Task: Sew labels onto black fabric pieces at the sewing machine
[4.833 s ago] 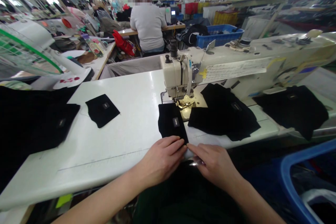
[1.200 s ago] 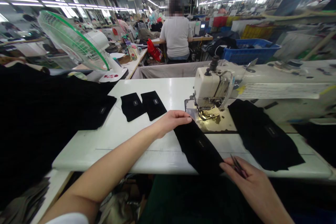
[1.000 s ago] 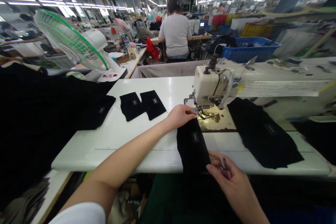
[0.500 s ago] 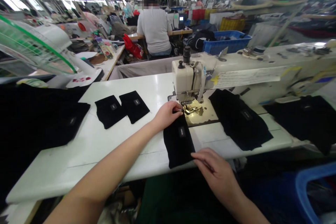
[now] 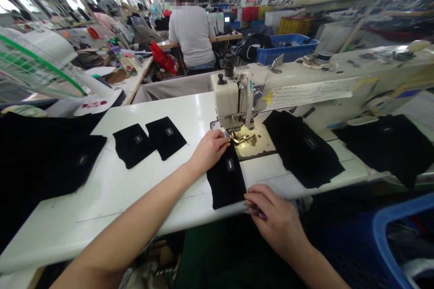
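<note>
A black fabric piece [image 5: 225, 185] with a small label lies on the table by the sewing machine's needle area. My left hand [image 5: 212, 146] is closed on its far end, right beside the gold-coloured presser foot [image 5: 243, 138]. At the near right corner of the fabric is my right hand [image 5: 273, 212], its fingertips at the edge. Those fingers are curled round small thread snips [image 5: 261, 214], of which a purple part and a grey tip show; the rest is hidden in the hand. The sewing machine head [image 5: 232, 99] stands just beyond my left hand.
Two labelled black pieces [image 5: 166, 137] lie to the left, with a larger black pile [image 5: 81, 167] at the table's left end. More black pieces [image 5: 305, 149] are on the right. A fan [image 5: 37, 63], a blue basket [image 5: 381, 226] and a seated person [image 5: 191, 36] surround the table.
The view has shifted slightly, moving the scene left. My right hand's fingers have curled in more at the fabric corner, and the snips' tip now shows. My left hand stays at the far end.
</note>
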The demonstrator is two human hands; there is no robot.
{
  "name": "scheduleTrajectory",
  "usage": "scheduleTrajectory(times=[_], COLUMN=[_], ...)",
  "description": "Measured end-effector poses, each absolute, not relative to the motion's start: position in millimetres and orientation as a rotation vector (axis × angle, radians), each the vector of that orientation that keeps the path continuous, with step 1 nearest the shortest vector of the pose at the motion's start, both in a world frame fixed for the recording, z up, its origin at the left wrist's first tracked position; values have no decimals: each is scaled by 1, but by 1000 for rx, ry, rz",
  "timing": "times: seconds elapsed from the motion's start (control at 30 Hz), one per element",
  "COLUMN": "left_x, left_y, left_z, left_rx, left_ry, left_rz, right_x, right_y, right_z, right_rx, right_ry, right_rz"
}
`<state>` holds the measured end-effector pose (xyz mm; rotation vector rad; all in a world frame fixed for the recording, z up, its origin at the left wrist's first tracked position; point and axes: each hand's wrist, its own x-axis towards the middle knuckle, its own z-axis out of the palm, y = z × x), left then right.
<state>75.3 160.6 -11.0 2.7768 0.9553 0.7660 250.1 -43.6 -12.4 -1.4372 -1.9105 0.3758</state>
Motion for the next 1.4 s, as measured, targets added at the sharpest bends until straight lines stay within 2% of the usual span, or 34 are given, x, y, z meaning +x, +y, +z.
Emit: scheduleTrajectory(times=[0.6,0.8,0.9,1.03,1.23,1.4], left_x=[73,52,46,44,37,33], left_y=[158,154,152,147,140,133], left_z=[-9,7,13,16,17,23], left_rx=[2693,2378,2279,2038,1421,1224], left_ry=[1071,1352,1332,1314,1117,1082], left_rz=[759,505,435,527,714,646], right_x=[252,259,264,267,258,251], right_y=[-41,-48,-49,-50,-50,-40], right_z=[-17,-20,-23,-22,-9,-2], right_rx=[-1396,-1411,-1406,-1477,-1622,-1686], right_ry=[-1925,-1909,-1822,-1589,-992,-901], right_rz=[303,389,451,585,1068,944])
